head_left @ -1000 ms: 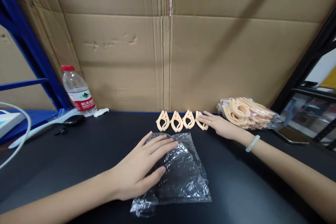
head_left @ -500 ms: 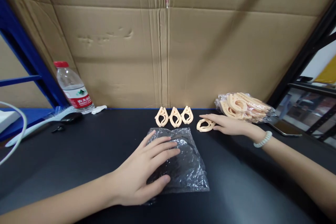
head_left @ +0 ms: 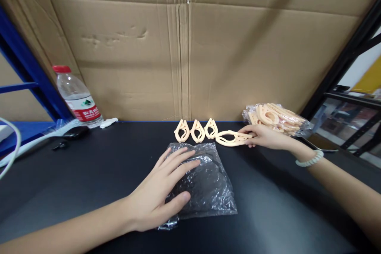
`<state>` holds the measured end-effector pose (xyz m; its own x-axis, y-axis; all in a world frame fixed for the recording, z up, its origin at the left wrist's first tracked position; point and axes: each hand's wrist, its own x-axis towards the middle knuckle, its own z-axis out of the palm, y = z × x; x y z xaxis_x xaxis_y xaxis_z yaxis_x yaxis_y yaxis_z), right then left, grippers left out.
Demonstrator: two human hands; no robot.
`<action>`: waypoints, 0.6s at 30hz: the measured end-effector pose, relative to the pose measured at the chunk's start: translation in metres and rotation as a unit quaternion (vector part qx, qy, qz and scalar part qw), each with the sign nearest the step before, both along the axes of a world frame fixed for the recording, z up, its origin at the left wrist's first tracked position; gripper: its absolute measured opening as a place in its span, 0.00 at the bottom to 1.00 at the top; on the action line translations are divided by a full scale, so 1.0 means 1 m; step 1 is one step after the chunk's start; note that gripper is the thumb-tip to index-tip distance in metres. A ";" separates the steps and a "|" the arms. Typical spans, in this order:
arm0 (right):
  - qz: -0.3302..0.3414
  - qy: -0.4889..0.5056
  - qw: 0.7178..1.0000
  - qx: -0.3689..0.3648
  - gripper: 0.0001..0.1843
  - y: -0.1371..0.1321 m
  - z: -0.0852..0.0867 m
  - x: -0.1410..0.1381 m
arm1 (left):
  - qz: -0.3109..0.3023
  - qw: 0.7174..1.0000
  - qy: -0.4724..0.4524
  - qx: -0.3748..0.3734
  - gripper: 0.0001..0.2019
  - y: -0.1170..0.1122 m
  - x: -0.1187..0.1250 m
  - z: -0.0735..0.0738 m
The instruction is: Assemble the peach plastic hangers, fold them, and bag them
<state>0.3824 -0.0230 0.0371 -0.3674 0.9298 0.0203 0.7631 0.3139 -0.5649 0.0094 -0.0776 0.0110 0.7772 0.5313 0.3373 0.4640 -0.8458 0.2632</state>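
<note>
My left hand (head_left: pixel 162 190) lies spread on a clear plastic bag (head_left: pixel 208 190), which is flat on the table. My right hand (head_left: pixel 263 138) pinches the right end of a large beige plastic clothes clip (head_left: pixel 229 139) between thumb and fingers. That clip lies lengthwise, its rounded end pointing left. Just left of it is a row of similar clips: one (head_left: pixel 181 131) at the left, one (head_left: pixel 197 131) in the middle and one (head_left: pixel 211 129) at the right. Whether the held clip touches the right one, I cannot tell. Behind my right hand sits a clear bag of clips (head_left: pixel 275 117).
A water bottle (head_left: pixel 79 99) with a red cap stands at the back left, near a crumpled tissue (head_left: pixel 108 122), a dark case (head_left: pixel 76 131) and a white cable (head_left: pixel 14 147). Cardboard (head_left: pixel 133 59) walls the back. A phone-like slab (head_left: pixel 323 145) lies at the right.
My right hand has shifted slightly right and now pinches the clip's end. The clip shows longer and reaches closer to the row. My left hand stays on the bag.
</note>
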 end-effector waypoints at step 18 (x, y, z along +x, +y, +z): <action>-0.003 0.137 0.971 -0.198 0.19 -0.052 0.047 -0.021 | 0.027 1.000 0.012 -0.004 0.23 -0.002 0.003 -0.001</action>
<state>0.3613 -0.0751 0.0838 -0.3927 0.8868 -0.2436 0.5688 0.0261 -0.8221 0.0125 -0.0792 0.0105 0.7548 0.5761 0.3137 0.5160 -0.8167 0.2584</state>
